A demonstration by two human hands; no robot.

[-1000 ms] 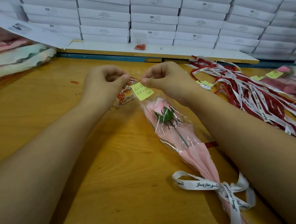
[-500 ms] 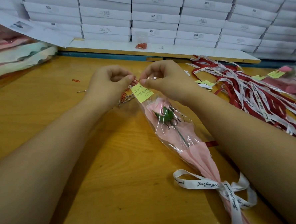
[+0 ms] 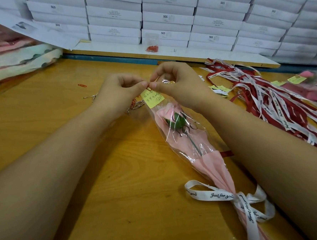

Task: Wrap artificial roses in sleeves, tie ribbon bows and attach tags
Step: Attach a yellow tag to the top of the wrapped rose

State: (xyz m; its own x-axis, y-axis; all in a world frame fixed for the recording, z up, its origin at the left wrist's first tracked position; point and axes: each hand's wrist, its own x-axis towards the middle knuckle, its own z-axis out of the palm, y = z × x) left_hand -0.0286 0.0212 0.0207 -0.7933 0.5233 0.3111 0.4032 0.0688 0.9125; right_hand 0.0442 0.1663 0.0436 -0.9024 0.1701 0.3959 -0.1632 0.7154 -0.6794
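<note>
Head view: a wrapped rose [image 3: 167, 112] pinched at its far end.
The left hand [image 3: 118, 90] pinches the yellow tag [image 3: 152, 100] and the right hand [image 3: 178, 85] pinches the clear sleeve [image 3: 185, 142] at its far edge, fingertips touching. The sleeve lies on the wooden table [image 3: 58, 129], its ribbon bow [image 3: 240, 198] nearest; loose ribbons [image 3: 275, 103] lie right.
</note>
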